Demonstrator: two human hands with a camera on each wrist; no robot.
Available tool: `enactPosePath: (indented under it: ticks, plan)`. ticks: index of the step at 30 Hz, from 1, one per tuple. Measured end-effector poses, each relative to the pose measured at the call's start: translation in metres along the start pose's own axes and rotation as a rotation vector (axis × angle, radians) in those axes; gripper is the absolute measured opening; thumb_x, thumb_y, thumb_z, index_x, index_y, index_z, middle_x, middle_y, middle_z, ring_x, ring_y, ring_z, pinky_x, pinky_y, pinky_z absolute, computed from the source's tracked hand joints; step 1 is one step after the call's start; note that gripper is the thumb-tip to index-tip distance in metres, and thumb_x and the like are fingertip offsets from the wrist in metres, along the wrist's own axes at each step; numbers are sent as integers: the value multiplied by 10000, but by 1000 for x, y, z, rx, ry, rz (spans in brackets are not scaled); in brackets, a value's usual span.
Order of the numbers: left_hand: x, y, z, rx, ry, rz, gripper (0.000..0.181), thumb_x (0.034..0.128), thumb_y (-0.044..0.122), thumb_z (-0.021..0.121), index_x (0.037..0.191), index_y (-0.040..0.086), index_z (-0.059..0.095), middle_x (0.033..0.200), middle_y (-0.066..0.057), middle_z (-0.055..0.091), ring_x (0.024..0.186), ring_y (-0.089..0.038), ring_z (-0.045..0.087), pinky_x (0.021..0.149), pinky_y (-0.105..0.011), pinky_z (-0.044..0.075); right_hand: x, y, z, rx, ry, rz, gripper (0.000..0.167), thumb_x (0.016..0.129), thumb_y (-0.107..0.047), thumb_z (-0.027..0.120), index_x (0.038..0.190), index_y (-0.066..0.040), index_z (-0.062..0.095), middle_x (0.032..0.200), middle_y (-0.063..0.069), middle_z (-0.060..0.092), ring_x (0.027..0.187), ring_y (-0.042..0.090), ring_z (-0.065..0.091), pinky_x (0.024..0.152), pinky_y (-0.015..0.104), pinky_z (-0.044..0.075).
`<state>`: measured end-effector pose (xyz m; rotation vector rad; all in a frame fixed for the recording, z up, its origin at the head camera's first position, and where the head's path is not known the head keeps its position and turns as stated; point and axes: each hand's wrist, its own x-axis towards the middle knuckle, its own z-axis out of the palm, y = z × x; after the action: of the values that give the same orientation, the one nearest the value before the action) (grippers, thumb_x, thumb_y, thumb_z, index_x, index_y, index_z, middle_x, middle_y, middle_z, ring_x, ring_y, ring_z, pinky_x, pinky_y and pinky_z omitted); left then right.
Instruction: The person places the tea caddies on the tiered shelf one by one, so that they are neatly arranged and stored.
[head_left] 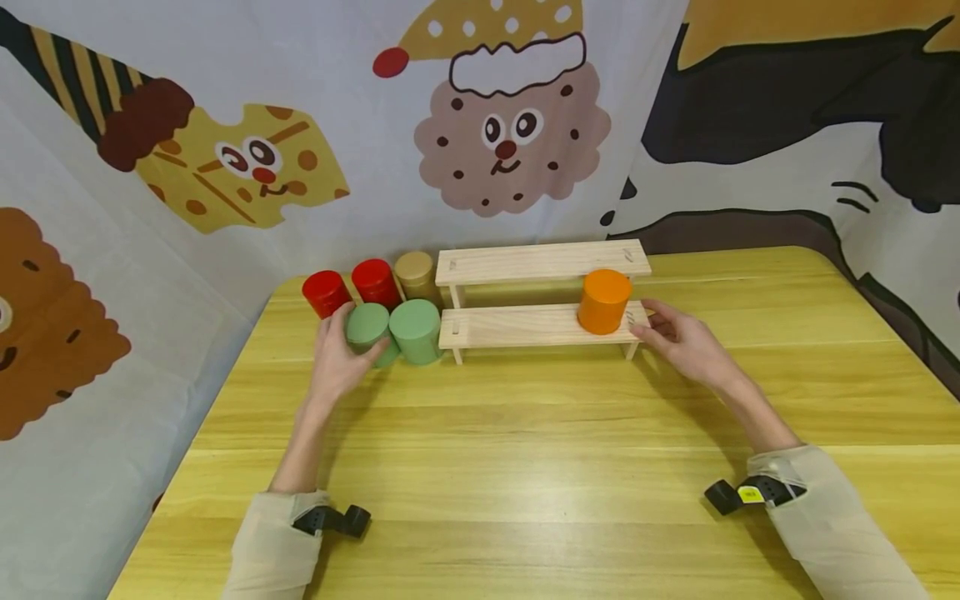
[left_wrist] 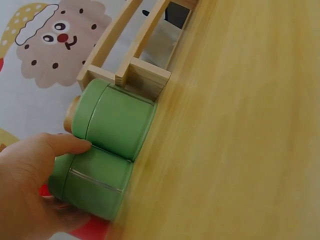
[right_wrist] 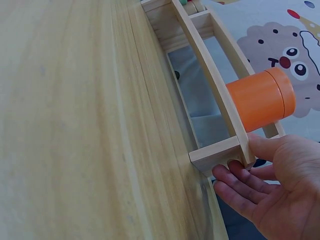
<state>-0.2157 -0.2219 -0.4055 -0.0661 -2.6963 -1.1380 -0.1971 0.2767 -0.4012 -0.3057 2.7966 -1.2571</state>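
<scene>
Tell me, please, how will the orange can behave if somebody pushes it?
The orange can would probably slide before tipping, as it stands upright and looks squat. A long push might drop it: the lower shelf is narrow, without raised edges. Its smooth, round side suggests it may roll if knocked over.

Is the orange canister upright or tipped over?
Upright: the orange canister stands on the lower shelf, its lid facing up.

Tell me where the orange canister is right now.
In the head view, the orange canister stands on the lower wooden shelf, near its right end, beside the right hand.
</scene>
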Motion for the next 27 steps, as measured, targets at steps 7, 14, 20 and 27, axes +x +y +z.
enactPosePath:
  ticks: [7, 14, 20, 27]
  plan:
    - [1, -3, 1, -30, 18, 11, 783, 867, 188, 790, 1501, -4, 373, 1457, -278, 386, 1284, -429, 412, 1058, -598, 367, 0, -1, 0, 2, -2, 2, 710, 1058, -378, 520, 1552, 67, 270, 1350, 344, 507, 1175, 444, 552, 969, 576, 467]
    - [1, -2, 1, -41, 63, 28, 767, 835, 167, 819, 1460, -37, 425, 1428, -275, 430, 1267, -425, 437, 1051, -590, 376, 0, 0, 0, 4, 0, -8, 701, 1060, -360, 523, 1547, 78, 272, 1349, 356, 506, 1178, 455, 553, 976, 585, 462]
    - [1, 3, -2, -62, 102, 48, 761, 809, 134, 829, 1449, -20, 447, 1407, -271, 445, 1238, -422, 456, 1027, -592, 395, 1, 1, 0, 6, -2, -7, 704, 1060, -359, 523, 1549, 76, 266, 1352, 358, 505, 1185, 459, 550, 981, 586, 461]
    - [0, 11, -8, -68, 155, 76, 750, 790, 134, 846, 1428, -3, 475, 1406, -241, 461, 1215, -400, 467, 1000, -558, 404, 1, 1, 0, 9, -5, -2, 714, 1058, -377, 522, 1553, 69, 264, 1365, 360, 495, 1197, 465, 544, 989, 590, 456]
